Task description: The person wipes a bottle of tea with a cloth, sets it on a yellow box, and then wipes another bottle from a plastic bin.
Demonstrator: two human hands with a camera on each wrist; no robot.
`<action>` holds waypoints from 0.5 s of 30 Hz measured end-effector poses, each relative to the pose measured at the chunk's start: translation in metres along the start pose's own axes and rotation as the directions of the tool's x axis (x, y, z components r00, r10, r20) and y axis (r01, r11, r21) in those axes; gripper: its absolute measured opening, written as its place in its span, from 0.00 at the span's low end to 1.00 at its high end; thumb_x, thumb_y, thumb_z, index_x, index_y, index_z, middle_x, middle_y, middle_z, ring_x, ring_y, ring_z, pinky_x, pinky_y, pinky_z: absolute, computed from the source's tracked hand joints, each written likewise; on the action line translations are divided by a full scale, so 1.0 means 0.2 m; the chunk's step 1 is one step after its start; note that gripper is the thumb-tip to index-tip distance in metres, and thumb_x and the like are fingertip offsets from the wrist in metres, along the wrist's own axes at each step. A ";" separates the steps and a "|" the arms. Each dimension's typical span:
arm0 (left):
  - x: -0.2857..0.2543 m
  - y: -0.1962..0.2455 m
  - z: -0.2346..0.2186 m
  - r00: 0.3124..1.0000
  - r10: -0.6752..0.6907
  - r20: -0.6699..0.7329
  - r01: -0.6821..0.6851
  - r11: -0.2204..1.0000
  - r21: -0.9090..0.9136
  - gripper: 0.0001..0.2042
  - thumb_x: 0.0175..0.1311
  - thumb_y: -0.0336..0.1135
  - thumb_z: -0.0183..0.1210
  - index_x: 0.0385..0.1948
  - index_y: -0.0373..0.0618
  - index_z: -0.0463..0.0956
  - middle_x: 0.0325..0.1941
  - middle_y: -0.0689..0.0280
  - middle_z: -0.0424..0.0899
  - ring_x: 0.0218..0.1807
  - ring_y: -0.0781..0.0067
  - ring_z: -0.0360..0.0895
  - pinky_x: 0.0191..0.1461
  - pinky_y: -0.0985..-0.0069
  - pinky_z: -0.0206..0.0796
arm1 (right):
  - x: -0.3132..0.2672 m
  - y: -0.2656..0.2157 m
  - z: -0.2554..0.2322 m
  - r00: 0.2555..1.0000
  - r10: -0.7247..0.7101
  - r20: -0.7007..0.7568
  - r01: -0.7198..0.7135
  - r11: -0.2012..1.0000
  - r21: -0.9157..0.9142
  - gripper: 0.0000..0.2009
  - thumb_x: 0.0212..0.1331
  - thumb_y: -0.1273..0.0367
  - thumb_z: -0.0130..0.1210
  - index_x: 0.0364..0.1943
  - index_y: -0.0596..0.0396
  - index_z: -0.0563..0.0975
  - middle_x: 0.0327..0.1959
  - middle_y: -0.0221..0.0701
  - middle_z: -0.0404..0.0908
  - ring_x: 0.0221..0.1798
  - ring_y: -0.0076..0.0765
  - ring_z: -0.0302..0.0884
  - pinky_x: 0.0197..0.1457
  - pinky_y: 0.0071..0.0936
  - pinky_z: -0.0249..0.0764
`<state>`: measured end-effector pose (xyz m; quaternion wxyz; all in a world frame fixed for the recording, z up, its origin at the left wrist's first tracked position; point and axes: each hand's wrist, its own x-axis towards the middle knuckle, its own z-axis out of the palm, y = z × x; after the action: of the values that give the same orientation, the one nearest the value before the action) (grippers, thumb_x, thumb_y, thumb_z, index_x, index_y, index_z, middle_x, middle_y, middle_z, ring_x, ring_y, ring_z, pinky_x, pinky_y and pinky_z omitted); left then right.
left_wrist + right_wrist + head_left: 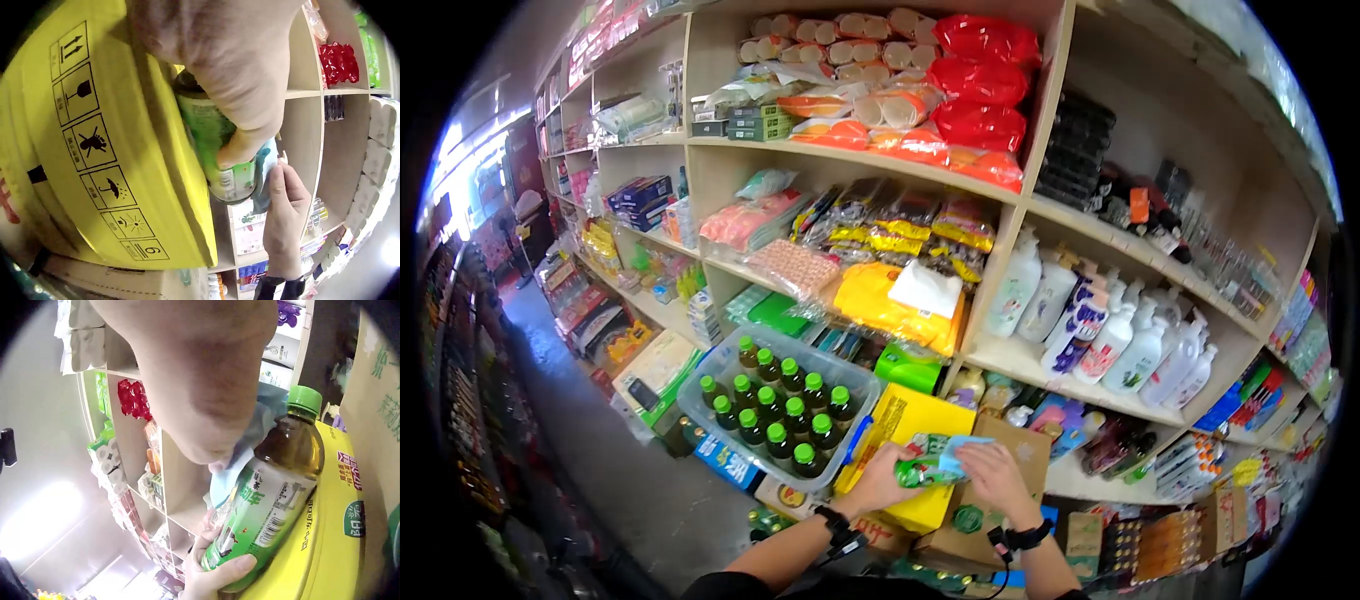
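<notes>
While we see the left hand (885,482) curled round a green-labelled bottle (262,512), the right hand (997,470) pinches a light blue cloth (953,452) that touches the bottle's side. From the head view we find the bottle just above the yellow box (905,420), at about two o'clock from the left hand, with the right hand at about three o'clock.

In the right wrist view we read its long axis as running from seven o'clock to one: the left fingers clasp the lower part of the label, and the green cap (305,400) sits at the one o'clock end, clear of that grip. The left hand is the nearer, being on the bottle itself; the right meets it through the cloth. Seen from the head, the bottle is small and half covered, so we cannot be sure there which way the cap points.

At ten o'clock from both hands we see a clear plastic tub (840,365) of dark, green-capped bottles (797,407).
</notes>
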<state>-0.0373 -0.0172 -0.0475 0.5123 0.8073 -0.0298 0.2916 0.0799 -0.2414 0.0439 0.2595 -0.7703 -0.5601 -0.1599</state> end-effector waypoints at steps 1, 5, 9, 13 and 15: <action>0.00 0.00 0.00 0.998 0.049 -0.027 -0.048 0.999 0.024 0.28 0.44 0.36 0.82 0.45 0.41 0.74 0.49 0.53 0.80 0.54 0.50 0.81 0.60 0.62 0.74 | 0.00 0.00 -0.03 0.999 0.025 0.030 -0.024 0.999 -0.034 0.10 0.66 0.69 0.62 0.49 0.51 0.85 0.50 0.33 0.85 0.55 0.43 0.82 0.63 0.40 0.72; 0.01 0.01 -0.02 0.998 0.062 -0.011 -0.061 0.997 0.054 0.30 0.43 0.39 0.82 0.45 0.41 0.73 0.48 0.52 0.80 0.53 0.48 0.81 0.59 0.61 0.74 | -0.03 0.02 -0.06 0.981 0.169 0.096 -0.161 0.983 -0.092 0.10 0.67 0.68 0.62 0.49 0.50 0.86 0.48 0.33 0.82 0.52 0.45 0.81 0.59 0.41 0.74; 0.02 0.02 -0.02 0.999 0.041 0.009 -0.041 0.999 0.021 0.30 0.44 0.39 0.82 0.46 0.40 0.73 0.49 0.52 0.80 0.54 0.48 0.80 0.61 0.61 0.73 | -0.01 0.05 0.01 0.976 0.220 0.008 -0.219 0.971 0.094 0.11 0.67 0.67 0.63 0.48 0.54 0.86 0.48 0.37 0.83 0.48 0.49 0.80 0.51 0.44 0.76; 0.00 0.01 -0.02 0.999 0.029 0.013 -0.029 1.000 -0.003 0.30 0.44 0.38 0.82 0.47 0.40 0.72 0.49 0.53 0.80 0.55 0.49 0.80 0.62 0.61 0.73 | 0.00 0.05 0.09 0.945 0.322 -0.060 -0.317 0.946 0.074 0.09 0.67 0.68 0.62 0.42 0.60 0.86 0.43 0.44 0.83 0.46 0.54 0.79 0.50 0.46 0.76; 0.00 0.00 -0.01 0.999 0.037 0.007 -0.037 0.999 -0.011 0.30 0.44 0.37 0.81 0.47 0.41 0.72 0.49 0.52 0.80 0.55 0.48 0.80 0.62 0.61 0.73 | 0.04 0.05 0.12 0.922 0.364 -0.127 -0.357 0.931 0.077 0.10 0.68 0.67 0.60 0.36 0.61 0.85 0.35 0.46 0.84 0.43 0.58 0.80 0.50 0.49 0.74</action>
<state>-0.0378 -0.0156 -0.0472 0.5109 0.8049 -0.0481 0.2981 0.0914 -0.2226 0.0262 0.3431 -0.8401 -0.3932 -0.1481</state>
